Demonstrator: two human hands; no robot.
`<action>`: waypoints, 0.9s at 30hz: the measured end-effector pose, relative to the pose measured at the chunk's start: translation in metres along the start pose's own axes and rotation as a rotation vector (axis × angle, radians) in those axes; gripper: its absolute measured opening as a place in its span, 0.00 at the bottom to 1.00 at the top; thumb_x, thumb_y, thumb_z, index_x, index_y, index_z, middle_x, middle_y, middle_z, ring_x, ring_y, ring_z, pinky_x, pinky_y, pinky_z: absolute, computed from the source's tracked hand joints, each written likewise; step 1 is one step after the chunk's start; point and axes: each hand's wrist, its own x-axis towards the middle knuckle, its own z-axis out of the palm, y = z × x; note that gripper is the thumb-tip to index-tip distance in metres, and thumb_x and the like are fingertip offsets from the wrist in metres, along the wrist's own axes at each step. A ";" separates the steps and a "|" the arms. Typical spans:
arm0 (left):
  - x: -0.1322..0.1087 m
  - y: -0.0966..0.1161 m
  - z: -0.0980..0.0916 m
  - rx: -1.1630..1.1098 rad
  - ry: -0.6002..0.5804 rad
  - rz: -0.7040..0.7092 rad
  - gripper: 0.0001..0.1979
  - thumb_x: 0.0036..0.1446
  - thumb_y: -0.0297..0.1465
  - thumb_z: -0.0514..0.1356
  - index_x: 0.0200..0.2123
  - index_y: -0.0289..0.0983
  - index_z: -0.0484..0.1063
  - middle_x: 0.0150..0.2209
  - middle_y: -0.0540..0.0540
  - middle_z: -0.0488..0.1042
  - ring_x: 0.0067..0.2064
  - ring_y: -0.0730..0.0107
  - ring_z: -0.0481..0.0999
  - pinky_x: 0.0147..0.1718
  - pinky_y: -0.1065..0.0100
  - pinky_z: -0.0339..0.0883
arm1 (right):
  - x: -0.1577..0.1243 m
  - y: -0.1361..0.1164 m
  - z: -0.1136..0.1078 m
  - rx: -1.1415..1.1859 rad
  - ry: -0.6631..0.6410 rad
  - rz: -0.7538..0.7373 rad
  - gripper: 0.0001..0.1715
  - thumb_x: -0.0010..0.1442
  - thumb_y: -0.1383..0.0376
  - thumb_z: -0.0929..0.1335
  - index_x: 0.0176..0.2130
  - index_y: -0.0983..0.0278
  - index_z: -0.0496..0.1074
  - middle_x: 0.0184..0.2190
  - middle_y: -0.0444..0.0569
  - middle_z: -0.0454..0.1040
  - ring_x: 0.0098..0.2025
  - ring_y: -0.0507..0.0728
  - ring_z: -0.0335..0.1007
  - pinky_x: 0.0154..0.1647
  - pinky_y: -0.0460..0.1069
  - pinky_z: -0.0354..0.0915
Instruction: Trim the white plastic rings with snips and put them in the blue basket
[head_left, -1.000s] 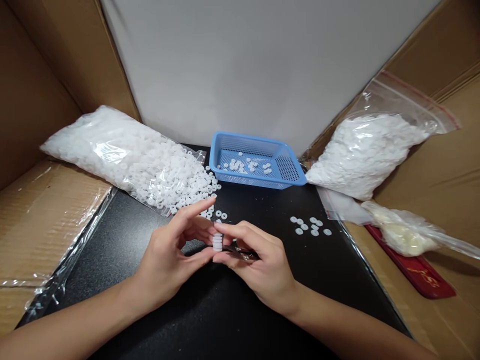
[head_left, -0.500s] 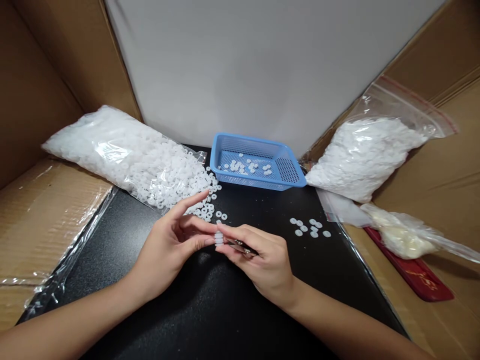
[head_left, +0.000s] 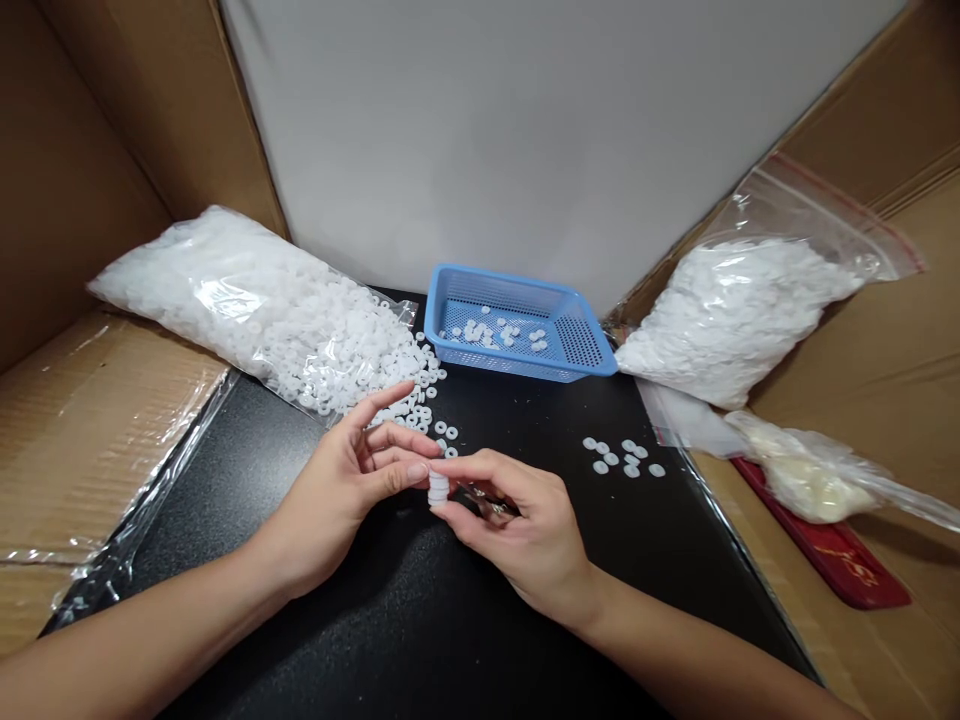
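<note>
A short stack of white plastic washers (head_left: 438, 488) is pinched upright between the thumb and index finger of my right hand (head_left: 517, 510). Something metallic (head_left: 491, 503) shows inside that hand, partly covered by the fingers, and its kind is unclear. My left hand (head_left: 352, 480) meets the top of the stack from the left, its thumb close against a bent finger while the index finger stretches out above. Whether a washer sits in that left pinch is hidden. Just beyond the hands lie loose white washers (head_left: 440, 428), spilling from a clear bag of washers (head_left: 300, 320).
At the back stands a blue perforated basket (head_left: 525, 368) with scattered white pieces inside. Several white discs (head_left: 631, 470) lie to the right on the black table (head_left: 360, 640). A full clear bag (head_left: 742, 310), a smaller bag (head_left: 802, 480) and a red case (head_left: 862, 580) line the right cardboard side.
The left thumb has risen from the stack's side to its top edge, and the right thumb and index now span the stack from top to bottom. The view has shifted slightly.
</note>
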 end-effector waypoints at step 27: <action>-0.004 -0.001 0.003 -0.032 -0.135 -0.092 0.12 0.44 0.30 0.78 0.32 0.36 0.81 0.28 0.50 0.82 0.32 0.74 0.78 0.36 0.74 0.70 | 0.000 -0.004 -0.001 0.174 0.005 0.154 0.10 0.56 0.68 0.74 0.41 0.61 0.77 0.33 0.43 0.66 0.28 0.49 0.62 0.20 0.43 0.57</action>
